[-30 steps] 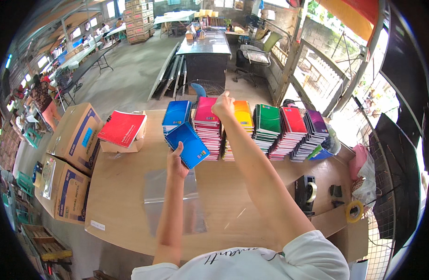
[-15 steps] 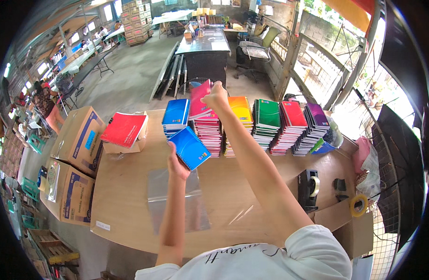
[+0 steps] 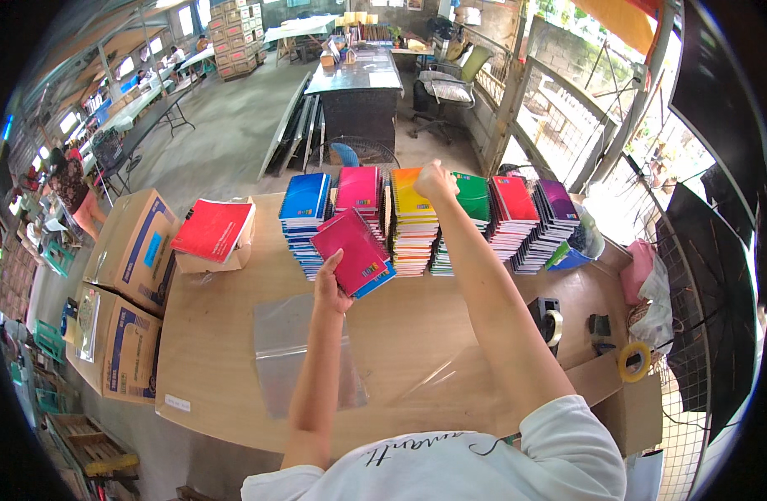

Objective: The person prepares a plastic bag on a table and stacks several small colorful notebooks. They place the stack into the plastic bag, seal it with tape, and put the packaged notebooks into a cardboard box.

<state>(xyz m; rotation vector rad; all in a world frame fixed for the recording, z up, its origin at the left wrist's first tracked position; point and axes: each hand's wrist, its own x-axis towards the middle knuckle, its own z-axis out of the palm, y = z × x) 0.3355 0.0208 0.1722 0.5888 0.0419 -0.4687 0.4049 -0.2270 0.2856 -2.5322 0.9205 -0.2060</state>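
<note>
My left hand (image 3: 331, 280) holds two spiral notebooks above the table, a pink notebook (image 3: 350, 249) on top of a blue notebook (image 3: 380, 279) whose edge shows below it. My right hand (image 3: 434, 179) is closed on the top of the orange notebook stack (image 3: 413, 225). That stack stands in a row with a blue stack (image 3: 304, 213), a pink stack (image 3: 360, 190), a green stack (image 3: 469, 209), a red stack (image 3: 514, 215) and a purple stack (image 3: 554, 219). A clear plastic bag (image 3: 296, 351) lies flat on the wooden table (image 3: 233, 334) below my left hand.
Red notebooks (image 3: 212, 230) lie on a small box at the left. Cardboard boxes (image 3: 129, 284) stand by the table's left end. A tape dispenser (image 3: 546, 321) and a yellow tape roll (image 3: 634, 361) are at the right. A person (image 3: 74, 192) stands far left.
A pink notebook has come from the pink stack onto the blue one in my left hand. My right hand has moved right, to the orange stack.
</note>
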